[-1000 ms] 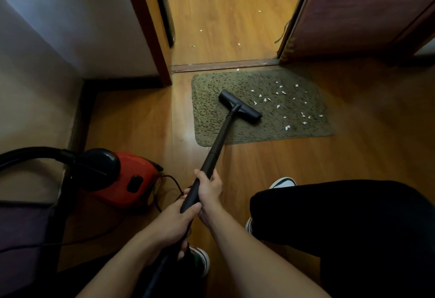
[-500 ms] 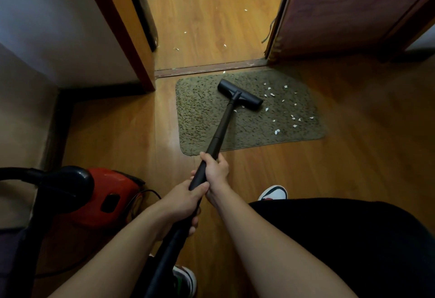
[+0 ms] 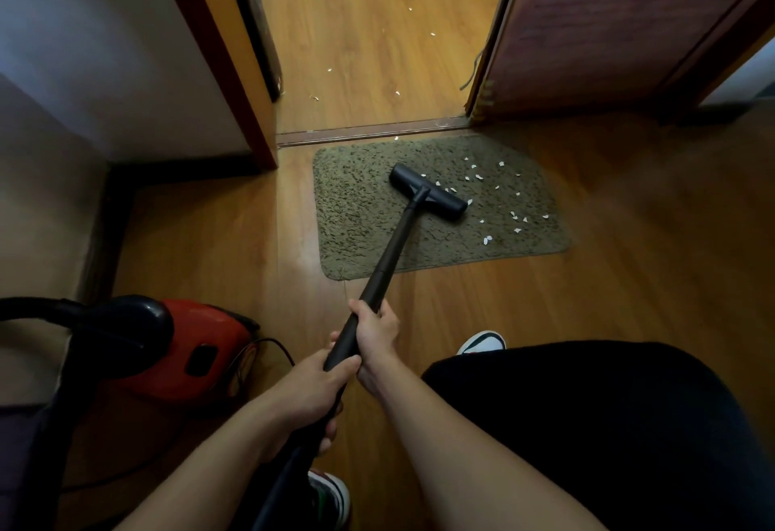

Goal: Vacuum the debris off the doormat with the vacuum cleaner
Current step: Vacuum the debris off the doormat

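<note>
Holds the seemingly stiff, light wand [image 3: 394,245] just short of the doormat [image 3: 356,203], left hand [image 3: 310,388] and right hand [image 3: 375,333] fingers curled round it, head [image 3: 427,192] beside featherweight scraps [image 3: 487,240] on the doormat's right half.

A doormat [image 3: 369,237] lies on the floor [image 3: 209,237] just before a doorway threshold [image 3: 369,132], with an open door [image 3: 608,27] behind it to the right. The vacuum head [image 3: 427,192] rests on the mat's middle, with debris [image 3: 487,240] scattered to its right. The wand [image 3: 390,253] runs back to the right hand [image 3: 375,337], which grips it ahead of the left hand [image 3: 310,396]. The vacuum canister [image 3: 201,346] sits on the floor to the left.
</note>
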